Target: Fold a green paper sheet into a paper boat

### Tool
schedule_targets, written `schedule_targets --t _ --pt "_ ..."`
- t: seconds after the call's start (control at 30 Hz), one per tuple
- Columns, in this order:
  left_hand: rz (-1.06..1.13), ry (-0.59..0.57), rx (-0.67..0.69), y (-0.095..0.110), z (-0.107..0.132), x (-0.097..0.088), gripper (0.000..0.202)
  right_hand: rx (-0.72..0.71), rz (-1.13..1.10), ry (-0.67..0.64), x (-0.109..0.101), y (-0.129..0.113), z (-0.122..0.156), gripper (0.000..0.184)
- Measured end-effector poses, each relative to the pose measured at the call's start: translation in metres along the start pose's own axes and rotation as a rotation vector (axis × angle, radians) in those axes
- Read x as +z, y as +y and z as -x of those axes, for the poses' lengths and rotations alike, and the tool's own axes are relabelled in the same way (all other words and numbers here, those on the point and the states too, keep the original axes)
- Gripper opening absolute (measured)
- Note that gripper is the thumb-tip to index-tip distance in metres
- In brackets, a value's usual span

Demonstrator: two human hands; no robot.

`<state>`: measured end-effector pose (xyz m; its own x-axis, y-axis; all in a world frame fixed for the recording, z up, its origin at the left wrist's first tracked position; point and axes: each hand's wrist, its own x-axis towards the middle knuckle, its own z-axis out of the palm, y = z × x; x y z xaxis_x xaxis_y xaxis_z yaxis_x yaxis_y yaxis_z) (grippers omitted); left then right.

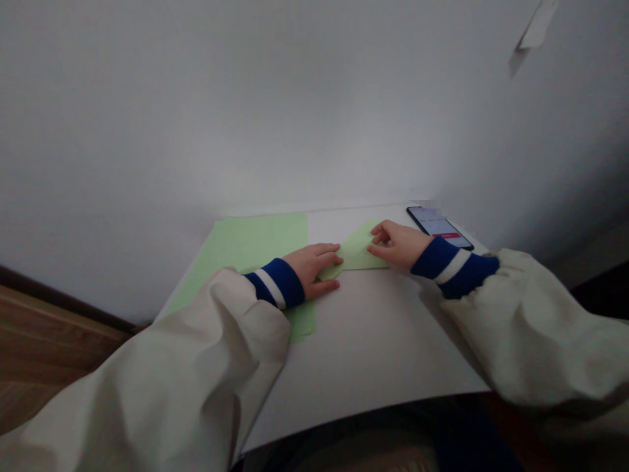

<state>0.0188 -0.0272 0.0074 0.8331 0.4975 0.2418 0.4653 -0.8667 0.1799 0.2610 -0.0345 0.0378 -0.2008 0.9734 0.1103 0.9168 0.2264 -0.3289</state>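
A small folded piece of light green paper lies on the white table between both hands. My left hand lies on its left end, fingers stretched out flat and thumb below the edge. My right hand presses the right end, its fingers bent and pinched together on the paper's fold. Both arms wear cream sleeves with blue and white cuffs.
A larger light green sheet lies flat on the table's left part, partly under my left arm. A phone with a lit screen rests at the back right corner. A white wall rises right behind the table; wooden floor shows at left.
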Motion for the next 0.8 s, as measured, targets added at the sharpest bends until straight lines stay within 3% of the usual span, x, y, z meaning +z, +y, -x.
schedule_targets --t 0.17,0.37,0.6,0.7,0.8 --pt "-0.014 -0.001 -0.022 0.003 -0.001 -0.002 0.039 0.030 -0.194 0.019 0.002 -0.004 -0.003 0.027" --pt "-0.058 0.014 -0.110 0.006 -0.004 -0.004 0.051 0.242 -0.546 -0.059 0.001 -0.010 -0.003 0.024" --pt "-0.165 -0.007 -0.115 0.004 -0.008 -0.007 0.040 0.425 -0.989 -0.038 0.001 -0.019 -0.002 0.015" --pt "-0.247 -0.073 -0.109 0.011 -0.011 -0.010 0.031 0.402 -0.990 -0.012 0.001 -0.019 -0.001 0.014" --pt "-0.337 -0.105 -0.178 0.020 -0.013 -0.015 0.027 0.269 -0.873 0.096 0.001 -0.016 -0.002 0.010"
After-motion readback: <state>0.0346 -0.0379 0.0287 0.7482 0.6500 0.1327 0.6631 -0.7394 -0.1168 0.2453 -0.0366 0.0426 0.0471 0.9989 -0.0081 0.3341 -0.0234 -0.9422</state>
